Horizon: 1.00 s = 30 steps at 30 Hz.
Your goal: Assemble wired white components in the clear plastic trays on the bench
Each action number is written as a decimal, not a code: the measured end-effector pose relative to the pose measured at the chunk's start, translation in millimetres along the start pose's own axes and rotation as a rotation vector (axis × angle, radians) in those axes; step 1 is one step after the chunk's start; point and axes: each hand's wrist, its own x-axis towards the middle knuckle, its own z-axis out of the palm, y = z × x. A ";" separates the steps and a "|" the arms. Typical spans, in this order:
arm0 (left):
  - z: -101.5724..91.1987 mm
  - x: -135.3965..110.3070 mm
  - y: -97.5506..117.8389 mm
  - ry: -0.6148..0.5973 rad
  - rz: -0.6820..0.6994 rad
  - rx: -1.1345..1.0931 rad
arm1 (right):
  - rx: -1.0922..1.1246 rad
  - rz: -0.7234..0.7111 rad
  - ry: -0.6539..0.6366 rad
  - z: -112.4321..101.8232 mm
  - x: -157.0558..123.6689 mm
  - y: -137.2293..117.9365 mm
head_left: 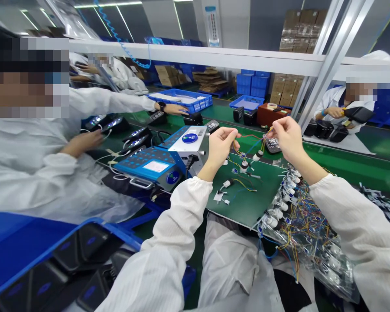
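Observation:
My left hand (220, 148) and my right hand (289, 139) are raised over a dark green board (247, 208). Both are closed, fingertips pinching thin coloured wires (251, 136) that stretch between them. Below the wires are two small white-and-black cylindrical parts (245, 165) with leads; whether they hang or rest on the board I cannot tell. Another white cylindrical part (227, 183), with yellow leads, lies on the board nearer to me. Just beyond my right hand sits a black device with a digit display (273, 144).
A heap of wired parts (307, 208) covers the board's right side. Blue-and-silver boxes (186, 149) stand left of my left hand. A co-worker (29, 156) reaches across at left; another person (351, 104) works at far right. A metal frame post (331, 65) rises ahead.

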 end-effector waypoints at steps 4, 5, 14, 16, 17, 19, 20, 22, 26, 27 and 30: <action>0.8 -7.4 -9.8 0.009 0.000 0.037 | 0.076 -0.030 -0.014 8.2 1.5 -18.3; 1.3 -8.4 -13.2 0.017 0.000 0.037 | 0.074 -0.033 -0.035 10.3 2.4 -21.7; -2.5 -9.6 -42.0 -0.029 -0.033 0.096 | 0.151 -0.015 0.040 12.0 17.8 -26.5; -2.8 -11.3 -45.0 -0.037 -0.041 0.091 | 0.167 0.022 0.035 9.0 20.0 -24.0; -2.1 -12.6 -46.1 -0.047 -0.058 0.082 | 0.180 0.039 0.029 7.7 20.5 -22.2; 0.7 -15.5 -47.7 -0.079 -0.102 0.049 | 0.210 0.061 0.029 5.6 20.8 -17.5; 2.5 -16.8 -48.2 -0.094 -0.119 0.024 | 0.222 0.071 0.033 4.8 21.0 -14.6; 5.8 -18.2 -48.3 -0.111 -0.138 -0.018 | 0.234 0.098 0.044 2.6 22.0 -7.6; 4.9 -14.8 -41.8 0.011 -0.065 0.032 | 0.236 0.159 0.124 -7.6 27.0 8.9; 3.0 -13.0 -38.5 0.065 -0.033 0.039 | 0.234 0.165 0.157 -11.0 28.0 13.3; -4.0 -7.7 -24.9 0.182 0.049 0.012 | 0.191 0.180 0.198 -19.0 26.2 28.3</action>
